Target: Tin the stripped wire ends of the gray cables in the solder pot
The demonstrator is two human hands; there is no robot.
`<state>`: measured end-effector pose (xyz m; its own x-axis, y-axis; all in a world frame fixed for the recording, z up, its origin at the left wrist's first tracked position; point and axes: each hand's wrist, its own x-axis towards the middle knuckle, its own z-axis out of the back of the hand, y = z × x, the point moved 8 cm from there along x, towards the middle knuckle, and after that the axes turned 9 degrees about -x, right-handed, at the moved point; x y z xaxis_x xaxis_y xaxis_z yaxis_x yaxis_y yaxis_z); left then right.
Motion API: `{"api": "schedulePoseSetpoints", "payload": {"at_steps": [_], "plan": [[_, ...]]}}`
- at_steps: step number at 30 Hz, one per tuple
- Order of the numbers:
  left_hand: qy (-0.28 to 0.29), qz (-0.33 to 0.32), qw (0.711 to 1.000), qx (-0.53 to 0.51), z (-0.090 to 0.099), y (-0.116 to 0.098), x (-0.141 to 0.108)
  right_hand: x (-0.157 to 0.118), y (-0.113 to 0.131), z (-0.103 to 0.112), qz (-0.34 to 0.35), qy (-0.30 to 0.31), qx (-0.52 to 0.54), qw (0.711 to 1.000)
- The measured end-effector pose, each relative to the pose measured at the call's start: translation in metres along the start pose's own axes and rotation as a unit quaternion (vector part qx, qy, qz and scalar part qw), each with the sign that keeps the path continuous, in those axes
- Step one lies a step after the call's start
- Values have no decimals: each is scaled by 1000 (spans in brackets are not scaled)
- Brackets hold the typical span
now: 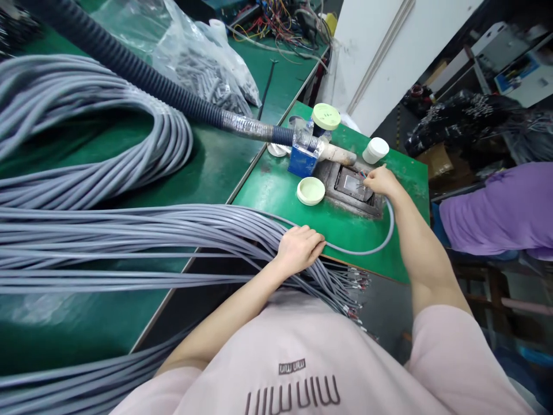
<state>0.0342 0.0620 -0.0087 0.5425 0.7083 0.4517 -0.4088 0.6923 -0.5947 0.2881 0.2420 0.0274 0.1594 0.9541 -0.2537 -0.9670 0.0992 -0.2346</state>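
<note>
My right hand (381, 181) pinches the end of a grey cable (367, 252), and thin coloured wires stick out past its fingertips. Those wires hang over a square solder pot (352, 184) with a shiny surface, set in a dark metal frame. From there the cable bends in a loop back to my left hand (299, 249), whose fingers curl around it. That hand lies on top of a thick bundle of grey cables (233, 225). Stripped cable ends (356, 282) of the bundle hang past the table's front edge.
A ribbed extraction hose (173, 95) ends beside the pot at a blue box (302, 160). Around the pot stand an open shallow tub (311, 191), a white jar (375, 150) and a yellow-lidded container (326, 117). Coiled cable (168, 132) lies left. At right is a person in purple (496, 213).
</note>
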Motion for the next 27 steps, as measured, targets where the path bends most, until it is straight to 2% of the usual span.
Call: {"api": "schedulePoseSetpoints", "payload": {"at_steps": [5, 14, 27], "plan": [[10, 0, 1000, -1, 0, 0, 1, 13, 2, -10, -26, 28, 1, 999], [9, 1, 1000, -4, -1, 0, 0, 21, 0, -21, -39, 41, 5, 998], [9, -3, 1000, 8, -2, 1, 1, 15, -3, -15, -38, 30, 8, 999]]}}
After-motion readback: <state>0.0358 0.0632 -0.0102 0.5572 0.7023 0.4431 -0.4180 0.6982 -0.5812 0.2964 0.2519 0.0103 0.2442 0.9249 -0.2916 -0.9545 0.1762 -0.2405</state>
